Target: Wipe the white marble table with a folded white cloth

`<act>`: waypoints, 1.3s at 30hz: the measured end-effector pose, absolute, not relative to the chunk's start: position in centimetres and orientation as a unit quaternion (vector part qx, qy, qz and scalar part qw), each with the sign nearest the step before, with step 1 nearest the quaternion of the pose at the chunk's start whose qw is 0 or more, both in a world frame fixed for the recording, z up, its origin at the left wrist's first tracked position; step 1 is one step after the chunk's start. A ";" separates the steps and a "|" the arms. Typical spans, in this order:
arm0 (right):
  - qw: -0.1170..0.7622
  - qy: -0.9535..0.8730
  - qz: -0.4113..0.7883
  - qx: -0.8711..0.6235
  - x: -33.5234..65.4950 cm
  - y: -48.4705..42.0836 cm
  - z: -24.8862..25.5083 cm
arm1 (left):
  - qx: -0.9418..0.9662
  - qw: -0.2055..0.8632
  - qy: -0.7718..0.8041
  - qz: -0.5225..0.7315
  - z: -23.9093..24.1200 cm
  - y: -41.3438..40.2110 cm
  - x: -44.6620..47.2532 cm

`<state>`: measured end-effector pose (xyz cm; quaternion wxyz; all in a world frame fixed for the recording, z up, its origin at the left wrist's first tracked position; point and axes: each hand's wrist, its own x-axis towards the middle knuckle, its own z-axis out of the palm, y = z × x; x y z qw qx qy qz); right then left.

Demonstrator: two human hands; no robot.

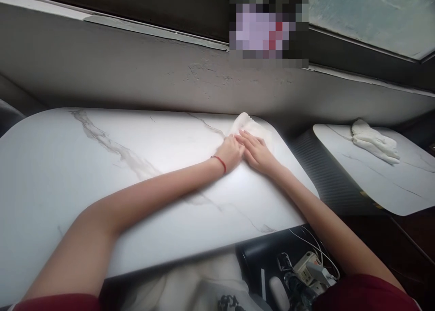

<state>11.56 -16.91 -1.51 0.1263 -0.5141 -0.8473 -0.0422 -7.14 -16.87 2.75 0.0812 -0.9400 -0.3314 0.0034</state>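
Observation:
A white cloth [245, 121] lies partly bunched near the far right corner of the white marbled tabletop [84, 175]. My left hand [231, 153], with a red bracelet at its wrist, is closed at the near left edge of this cloth and grips it. Close beside it, my right hand [255, 153] rests palm down on the cloth, its fingers stretched out and pointing left. Those fingertips reach up to the left hand's knuckles. Both hands cover part of the cloth, so its near side is hidden.
A grey wall [136, 71] runs along the table's far side, below a window. To the right, a second marbled table [377, 179] bears another folded white cloth [374, 141]. Below the near edge are a power strip [307, 265], white cables and small items on a black surface.

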 end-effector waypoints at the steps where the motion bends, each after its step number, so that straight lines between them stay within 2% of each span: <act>1: 0.131 -0.848 -0.046 -0.511 11.0 -15.7 -1.6 | -0.934 0.070 -0.351 0.002 2.6 -16.3 -7.6; 5: 0.154 -0.849 -0.057 -0.502 7.8 -12.2 -1.8 | -0.919 0.042 -0.392 -0.025 1.7 -13.8 -10.8; 10: 0.164 -0.852 -0.060 -0.494 3.9 -12.2 -1.6 | -0.937 0.065 -0.339 -0.047 0.7 -12.4 -16.2; 21: 0.157 -0.910 -0.073 -0.377 -0.1 -18.5 -1.0 | -0.937 0.157 -0.296 -0.094 0.6 -19.4 -22.9; 27: 0.162 -0.926 -0.066 -0.335 -1.4 -21.2 -0.3 | -0.924 0.219 -0.245 -0.194 0.7 -22.1 -24.0; 32: 0.196 -0.931 -0.025 -0.307 -1.4 -22.0 1.0 | -0.912 0.301 -0.188 -0.203 1.2 -23.9 -23.2; 35: 0.217 -0.937 -0.012 -0.273 -1.1 -22.1 1.4 | -0.917 0.309 -0.163 -0.193 1.6 -25.3 -22.8; 39: 0.211 -0.953 0.026 -0.215 -1.3 -23.0 1.2 | -0.926 0.264 -0.136 -0.232 2.1 -27.4 -22.4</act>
